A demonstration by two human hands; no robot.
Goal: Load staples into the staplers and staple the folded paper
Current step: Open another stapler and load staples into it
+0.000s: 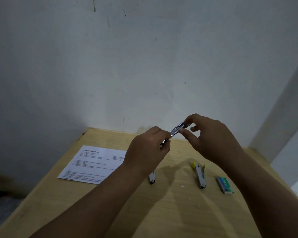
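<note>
Above the wooden table (162, 212), my left hand (149, 150) grips the near end of a metal stapler (175, 131) held in the air, tilted up to the right. My right hand (206, 136) pinches its far end with thumb and fingertips at the shiny staple channel. A second stapler (152, 177) lies on the table, mostly hidden under my left wrist. A third stapler with yellow parts (200, 175) lies to its right. A green staple box (225, 185) sits further right. The printed paper sheet (91, 164) lies flat at the left.
A white wall (144, 66) stands right behind the table's far edge. The table's left edge drops to a dark floor (3, 186). Small white specks lie on the wood near the staplers.
</note>
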